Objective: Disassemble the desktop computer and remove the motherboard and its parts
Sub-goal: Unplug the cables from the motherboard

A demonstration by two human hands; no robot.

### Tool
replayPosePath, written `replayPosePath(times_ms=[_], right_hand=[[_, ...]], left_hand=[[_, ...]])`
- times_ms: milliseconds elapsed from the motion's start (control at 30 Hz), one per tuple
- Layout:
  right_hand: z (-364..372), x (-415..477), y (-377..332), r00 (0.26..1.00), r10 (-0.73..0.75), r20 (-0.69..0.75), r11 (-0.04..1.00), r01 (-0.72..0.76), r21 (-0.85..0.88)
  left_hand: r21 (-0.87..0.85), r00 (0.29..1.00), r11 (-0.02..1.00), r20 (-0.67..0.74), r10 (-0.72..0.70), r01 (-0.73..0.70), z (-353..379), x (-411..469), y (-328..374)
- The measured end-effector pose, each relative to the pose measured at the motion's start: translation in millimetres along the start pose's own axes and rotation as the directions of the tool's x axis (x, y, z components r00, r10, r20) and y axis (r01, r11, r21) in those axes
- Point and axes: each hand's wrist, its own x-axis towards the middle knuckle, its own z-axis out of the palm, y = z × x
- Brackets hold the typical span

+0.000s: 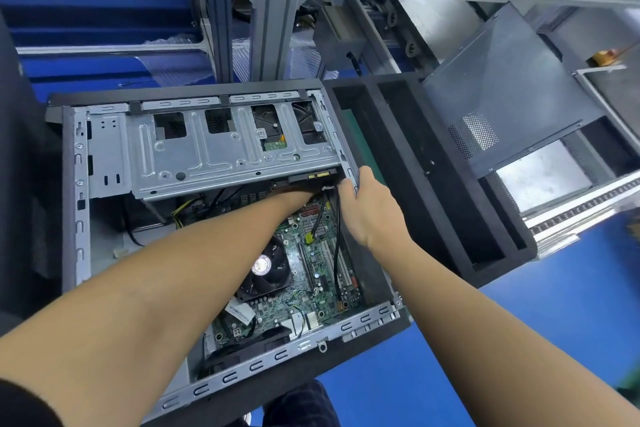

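You see a green motherboard (304, 302) with a black fan (268, 270). The counter (540, 333) is blue. The drive cage (207, 152) is silver.

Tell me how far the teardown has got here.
Done: the side panel is off and set aside on the right, leaving the case open. In hand: the left hand reaches under the drive cage, fingers hidden; the right hand grips the case's rim. Left: the motherboard, CPU fan and cables are still inside.
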Motion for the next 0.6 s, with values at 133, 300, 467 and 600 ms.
replayPosePath(times_ms=[133, 300, 467, 600], right_hand=[[-0.5, -0.6, -1.2, 1.000, 0.005, 0.001, 1.000, -0.005, -0.004], [-0.1, -0.1, -1.3, 1.000, 0.019, -0.008, 1.000, -0.020, -0.014], [1.6, 0.6, -0.5, 1.000, 0.031, -0.005, 0.999, -0.031, -0.022], [1.5, 1.3, 0.5, 0.999, 0.033, -0.004, 0.999, -0.033, -0.023]], left_hand=[[0.074, 0.921, 0.921, -0.045, 0.387, -0.383, 5.1, 2.7, -1.3], [-0.090, 0.944, 0.940, -0.056, 0.325, -0.329, 0.2, 2.9, -3.6], [-0.052, 0.936, 0.935, -0.044, 0.350, -0.352, -0.1, -4.6, -7.2], [0.040, 0.921, 0.922, -0.043, 0.387, -0.385, 1.1, -5.9, -12.3]])
